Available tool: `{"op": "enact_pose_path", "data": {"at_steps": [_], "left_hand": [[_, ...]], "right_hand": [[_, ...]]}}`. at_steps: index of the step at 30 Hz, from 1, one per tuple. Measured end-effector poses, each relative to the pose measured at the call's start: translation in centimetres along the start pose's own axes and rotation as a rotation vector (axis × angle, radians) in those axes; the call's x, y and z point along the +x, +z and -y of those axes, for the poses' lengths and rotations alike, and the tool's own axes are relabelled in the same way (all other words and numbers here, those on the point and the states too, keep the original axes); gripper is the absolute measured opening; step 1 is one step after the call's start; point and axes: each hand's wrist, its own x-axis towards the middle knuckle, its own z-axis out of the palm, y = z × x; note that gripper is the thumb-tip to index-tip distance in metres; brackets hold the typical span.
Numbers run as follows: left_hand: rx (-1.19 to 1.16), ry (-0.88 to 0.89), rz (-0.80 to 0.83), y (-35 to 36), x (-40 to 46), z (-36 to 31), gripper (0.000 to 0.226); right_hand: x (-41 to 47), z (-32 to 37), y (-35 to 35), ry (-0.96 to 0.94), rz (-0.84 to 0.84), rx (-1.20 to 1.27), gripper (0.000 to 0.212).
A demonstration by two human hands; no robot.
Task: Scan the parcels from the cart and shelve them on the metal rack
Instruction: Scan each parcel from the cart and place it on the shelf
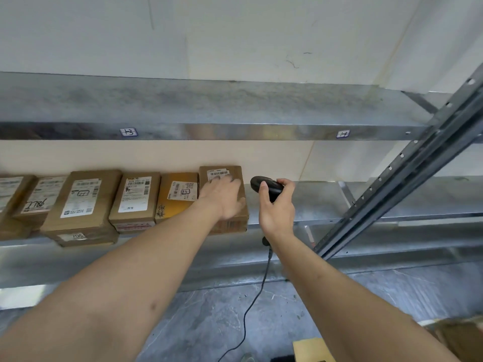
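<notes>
While my left hand (225,197) presses flat, fingers straight, on the end box (224,198) of the shelf (326,202) row, my right hand (277,207) grips the scanner (265,186) beside it. I judge its dangling cord (257,288) could snag and jerk my aim off the label (218,174)

I see even, soft indoor light, no hard shadows. Dull glare on shelf edge (235,131). Wide-angle bend at edges, upright (407,163) slanted. Labels soft, forearms near bottom corners slightly blurred.
</notes>
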Motion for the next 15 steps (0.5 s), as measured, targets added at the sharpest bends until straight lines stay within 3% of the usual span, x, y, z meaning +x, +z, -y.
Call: {"op": "enact_pose_path", "data": {"at_steps": [15], "left_hand": [[0.068, 0.545, -0.061, -4.4, -9.7, -1.7, 0.047]], "right_hand": [[-16.0, 5.1, -2.4, 0.000, -0.503, 0.018, 0.033]]}}
